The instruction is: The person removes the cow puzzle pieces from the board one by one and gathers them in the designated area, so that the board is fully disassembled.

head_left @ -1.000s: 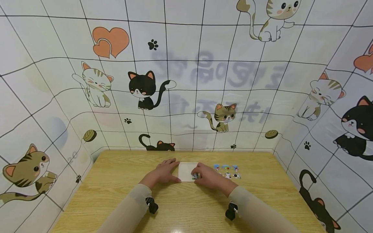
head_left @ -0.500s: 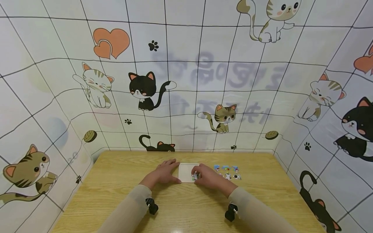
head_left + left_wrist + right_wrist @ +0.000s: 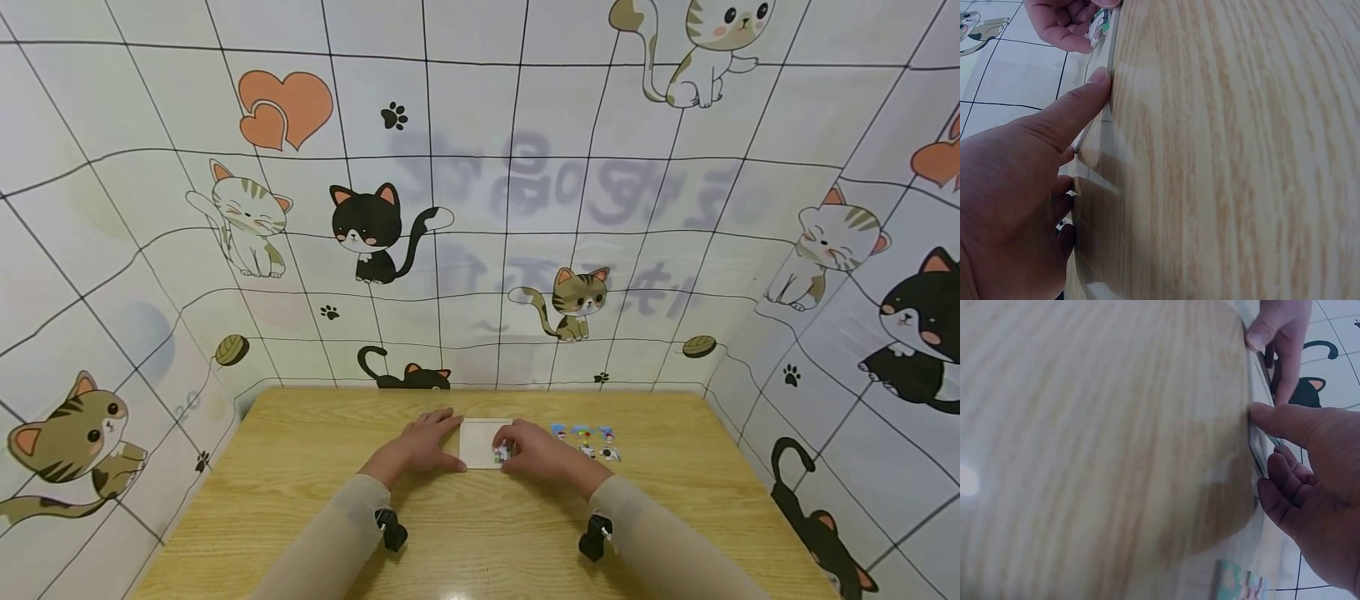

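A pale, square puzzle tray (image 3: 476,437) lies flat near the far side of the table. My left hand (image 3: 423,442) steadies its left edge, thumb at the near corner and fingers stretched toward the far corner. At the near right part of the tray, my right hand (image 3: 536,452) pinches a small printed jigsaw piece (image 3: 501,455) between thumb and fingers. The piece's green and white print (image 3: 1099,26) shows in the left wrist view, tilted against the tray edge. Part of the tray's right side is hidden under the right hand.
To the right of the tray, several loose jigsaw pieces (image 3: 582,432) lie in two rows on the wooden table (image 3: 465,533). Some are partly behind the right hand. A cat-printed cloth (image 3: 480,208) hangs behind the table and along both sides.
The right hand has shifted very slightly while working the piece at the same part of the tray. The left hand and the tray stay in place.
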`<state>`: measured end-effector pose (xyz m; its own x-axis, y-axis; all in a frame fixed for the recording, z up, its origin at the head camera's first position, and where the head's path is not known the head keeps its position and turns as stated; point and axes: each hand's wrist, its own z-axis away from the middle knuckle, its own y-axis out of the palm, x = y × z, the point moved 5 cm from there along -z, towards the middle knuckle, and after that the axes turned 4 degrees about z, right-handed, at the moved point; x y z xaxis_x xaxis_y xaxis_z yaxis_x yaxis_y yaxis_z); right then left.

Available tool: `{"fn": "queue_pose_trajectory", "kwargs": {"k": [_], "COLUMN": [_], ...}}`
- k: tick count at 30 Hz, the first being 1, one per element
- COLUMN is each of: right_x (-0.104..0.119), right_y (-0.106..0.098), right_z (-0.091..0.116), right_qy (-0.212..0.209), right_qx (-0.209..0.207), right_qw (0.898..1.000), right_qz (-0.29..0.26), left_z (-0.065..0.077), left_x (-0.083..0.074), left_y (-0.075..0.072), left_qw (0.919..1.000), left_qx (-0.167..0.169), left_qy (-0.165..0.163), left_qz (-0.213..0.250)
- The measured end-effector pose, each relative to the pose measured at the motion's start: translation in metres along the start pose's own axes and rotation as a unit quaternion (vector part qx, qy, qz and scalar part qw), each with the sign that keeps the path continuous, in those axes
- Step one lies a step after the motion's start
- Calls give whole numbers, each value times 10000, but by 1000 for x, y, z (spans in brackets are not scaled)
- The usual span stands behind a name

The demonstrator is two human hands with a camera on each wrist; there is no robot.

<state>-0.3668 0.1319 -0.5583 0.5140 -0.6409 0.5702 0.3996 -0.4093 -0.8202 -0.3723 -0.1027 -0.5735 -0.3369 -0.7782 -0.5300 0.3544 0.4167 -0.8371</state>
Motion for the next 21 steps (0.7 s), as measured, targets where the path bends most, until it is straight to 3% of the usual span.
{"fn": "queue_pose_trajectory", "kwargs": {"k": [9, 21], "right_x": [2, 5], "right_y": [-5, -6], "right_z": [1, 3], "right_qy": [12, -188], "right_qx": [158, -84], "right_qw": [9999, 9996], "right_qz": [-47, 192], "left_z": [-1, -7], "left_x": [2, 11], "left_y": [2, 5], "left_qw": [10000, 9998], "left_qx": [9, -103], "left_qy": [-13, 149], "left_qz": [9, 14]}}
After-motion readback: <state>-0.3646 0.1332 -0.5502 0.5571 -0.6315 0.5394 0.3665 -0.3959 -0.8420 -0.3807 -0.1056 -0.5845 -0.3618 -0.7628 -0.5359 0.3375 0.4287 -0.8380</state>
